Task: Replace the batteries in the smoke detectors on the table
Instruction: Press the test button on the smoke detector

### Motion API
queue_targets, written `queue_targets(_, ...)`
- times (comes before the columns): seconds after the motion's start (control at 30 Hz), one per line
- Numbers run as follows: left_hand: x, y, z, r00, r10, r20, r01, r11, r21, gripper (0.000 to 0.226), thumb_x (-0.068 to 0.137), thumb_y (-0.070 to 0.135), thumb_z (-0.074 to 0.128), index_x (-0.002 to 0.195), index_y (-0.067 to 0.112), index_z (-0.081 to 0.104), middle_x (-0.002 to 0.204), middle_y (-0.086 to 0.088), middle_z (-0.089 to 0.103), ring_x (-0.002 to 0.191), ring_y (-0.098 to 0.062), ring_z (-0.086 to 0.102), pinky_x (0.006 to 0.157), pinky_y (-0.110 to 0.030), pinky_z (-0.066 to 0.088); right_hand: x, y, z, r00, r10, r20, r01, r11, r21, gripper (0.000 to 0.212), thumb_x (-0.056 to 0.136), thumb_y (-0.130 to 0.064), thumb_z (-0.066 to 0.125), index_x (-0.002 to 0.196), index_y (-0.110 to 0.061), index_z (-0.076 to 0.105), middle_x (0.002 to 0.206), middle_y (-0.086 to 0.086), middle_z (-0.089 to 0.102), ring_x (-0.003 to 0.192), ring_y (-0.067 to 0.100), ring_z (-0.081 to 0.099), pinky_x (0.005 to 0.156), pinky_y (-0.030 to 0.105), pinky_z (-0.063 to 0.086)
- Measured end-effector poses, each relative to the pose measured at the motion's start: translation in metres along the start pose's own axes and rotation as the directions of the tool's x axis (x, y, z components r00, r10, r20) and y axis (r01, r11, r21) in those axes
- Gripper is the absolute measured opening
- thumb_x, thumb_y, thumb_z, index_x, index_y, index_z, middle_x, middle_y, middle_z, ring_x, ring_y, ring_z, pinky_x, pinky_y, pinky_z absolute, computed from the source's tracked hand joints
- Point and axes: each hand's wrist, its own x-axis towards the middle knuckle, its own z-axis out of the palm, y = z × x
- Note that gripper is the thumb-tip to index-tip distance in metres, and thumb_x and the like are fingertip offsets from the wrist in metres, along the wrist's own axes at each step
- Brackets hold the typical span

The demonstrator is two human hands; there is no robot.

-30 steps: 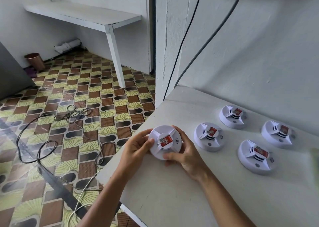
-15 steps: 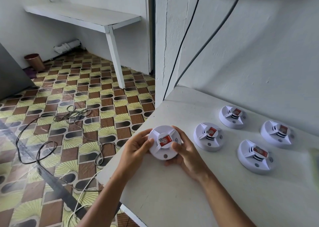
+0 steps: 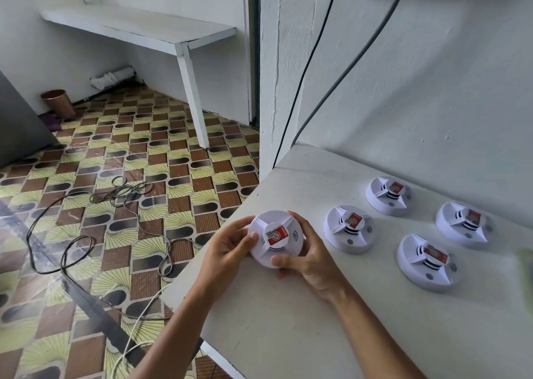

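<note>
A round white smoke detector (image 3: 275, 238) with a red label on its middle is held face up just above the white table (image 3: 288, 335), near its left corner. My left hand (image 3: 227, 251) grips its left side with the thumb on the rim. My right hand (image 3: 305, 260) cups its right and near side. Several more identical detectors lie face up on the table to the right: one close by (image 3: 349, 229), one farther back (image 3: 388, 195), one at the right (image 3: 461, 224) and one nearer me (image 3: 427, 262). No batteries show.
The table stands against a white wall (image 3: 418, 90) with two cables (image 3: 346, 67) running down it. Left of the table's edge the patterned floor (image 3: 115, 205) carries loose cables (image 3: 86, 234). A white bench (image 3: 161, 32) and a copper cup (image 3: 57, 103) stand farther back.
The detector has turned slightly between my hands; its red label sits at a somewhat different angle. Both hands stay in nearly the same place.
</note>
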Motion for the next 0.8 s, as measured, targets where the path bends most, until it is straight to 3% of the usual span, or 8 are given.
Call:
queue_targets(0.33, 0.0, 0.0003, 0.0013, 1.0, 0.017, -0.001, -0.017, 1.0, 0.024, 0.039, 0.089, 0.014, 0.058, 0.126, 0.002, 0.057, 0.106, -0.015, 0.074, 0.097, -0.023, 0.069, 0.08, -0.027, 0.055, 0.0013, 0.001, 0.0015, 1.0, -0.02, -0.018, 0.019, 0.999, -0.042, 0.082, 0.062, 0.001, 0.08, 0.131, -0.028, 0.047, 0.115, 0.008, 0.06, 0.09, 0.018, 0.063, 0.054, 0.034, 0.053)
queue_targets(0.8, 0.0006, -0.0014, 0.0002, 1.0, 0.012, -0.006, -0.012, 0.999, 0.041, 0.041, 0.088, 0.019, 0.059, 0.127, 0.005, 0.058, 0.108, -0.013, 0.073, 0.101, -0.024, 0.069, 0.083, -0.031, 0.056, 0.0, 0.0001, -0.0029, 1.0, 0.002, 0.024, -0.002, 1.0, -0.02, 0.079, 0.067, 0.004, 0.074, 0.134, -0.027, 0.047, 0.114, 0.008, 0.061, 0.094, 0.02, 0.064, 0.059, 0.036, 0.055)
